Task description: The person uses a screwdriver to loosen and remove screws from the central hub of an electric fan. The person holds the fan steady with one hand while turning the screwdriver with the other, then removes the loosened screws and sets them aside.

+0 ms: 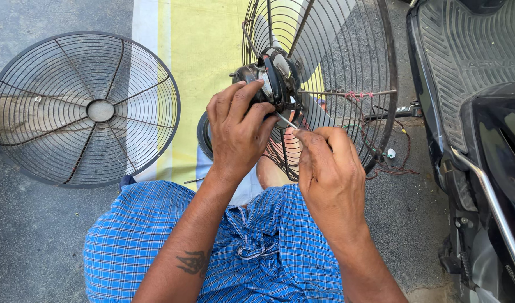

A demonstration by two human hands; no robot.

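In the head view, the left hand (238, 132) wraps its fingers around the black round fan motor (271, 78), which sits at the centre of the dark wire rear guard (375, 62) held above the person's lap in blue checked cloth (269, 252). The right hand (330, 174) pinches a thin silver metal tool (286, 121), its tip touching the motor. A second round wire fan guard (83, 109) lies flat on the grey ground at the left, well apart. A black scooter (476, 112) stands at the right.

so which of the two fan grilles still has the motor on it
The upright grille by the scooter: the dark motor sits at its hub, gripped by the left hand. The other grille lies flat on the ground, bare.
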